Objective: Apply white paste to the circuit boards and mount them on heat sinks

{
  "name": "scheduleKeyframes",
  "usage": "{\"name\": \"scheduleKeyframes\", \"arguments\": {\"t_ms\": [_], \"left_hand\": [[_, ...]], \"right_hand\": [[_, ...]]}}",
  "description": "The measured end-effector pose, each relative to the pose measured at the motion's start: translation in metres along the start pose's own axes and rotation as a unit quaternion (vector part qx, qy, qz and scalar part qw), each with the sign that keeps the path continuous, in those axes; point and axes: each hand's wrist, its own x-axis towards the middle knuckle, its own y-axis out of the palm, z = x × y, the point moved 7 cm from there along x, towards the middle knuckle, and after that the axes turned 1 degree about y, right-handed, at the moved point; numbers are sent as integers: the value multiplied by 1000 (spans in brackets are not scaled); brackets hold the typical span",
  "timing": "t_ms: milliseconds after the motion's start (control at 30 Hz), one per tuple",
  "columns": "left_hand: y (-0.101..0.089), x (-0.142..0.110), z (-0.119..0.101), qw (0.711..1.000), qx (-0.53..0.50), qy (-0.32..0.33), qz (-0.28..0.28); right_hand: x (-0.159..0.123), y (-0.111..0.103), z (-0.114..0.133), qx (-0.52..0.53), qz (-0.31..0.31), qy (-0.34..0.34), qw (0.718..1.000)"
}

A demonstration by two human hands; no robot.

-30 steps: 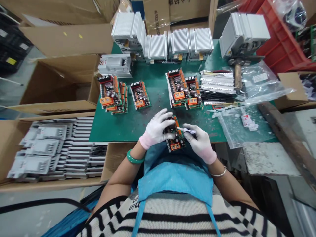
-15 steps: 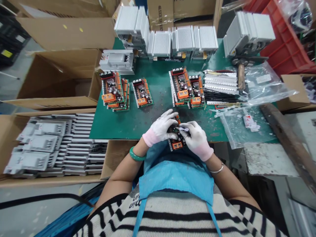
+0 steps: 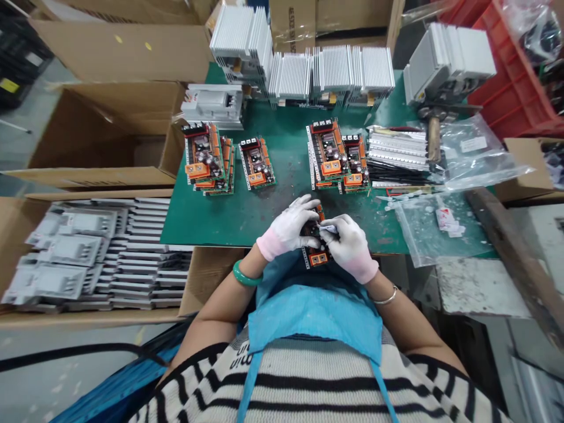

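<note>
At the table's front edge, my gloved left hand (image 3: 291,228) grips a circuit board (image 3: 318,258) with orange terminal blocks, its fingers bent round the left side. The board is tilted, and both hands hide much of its middle. My gloved right hand (image 3: 351,247) pinches a small pale, slim item (image 3: 328,228) whose kind I cannot make out. Its inner end reaches over the board, close to my left fingertips; I cannot tell whether it touches. Similar boards lie beyond: a stack (image 3: 203,155) at left, a single board (image 3: 257,163), and another group (image 3: 328,153) right of centre.
Finned metal heatsinks (image 3: 291,76) line the back of the green table (image 3: 211,226). A hammer (image 3: 434,138), metal strips (image 3: 396,147) and plastic bags (image 3: 480,150) lie at right. At left, an open carton (image 3: 150,308) holds grey housings (image 3: 73,249); a red crate (image 3: 511,88) stands back right.
The camera view has shifted slightly. The pale item in my right hand has turned a little over the board; my left hand keeps its grip.
</note>
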Motion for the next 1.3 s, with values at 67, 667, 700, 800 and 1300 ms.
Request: {"name": "scheduleKeyframes", "arguments": {"t_ms": [67,667,700,800,1300], "left_hand": [[1,0,1,1000,2,-7,3],[8,-13,-33,995,93,1,26],[11,-14,-33,995,93,-1,33],[16,-12,-31,995,88,-8,39],[5,-30,-36,995,79,-29,-52]], "right_hand": [[-2,-2,-2,35,-3,8,999],[-40,-20,-20,84,85,73,990],[-39,-18,-20,70,89,73,991],[-38,-14,-20,38,87,78,992],[-29,-10,-18,64,35,60,996]]}}
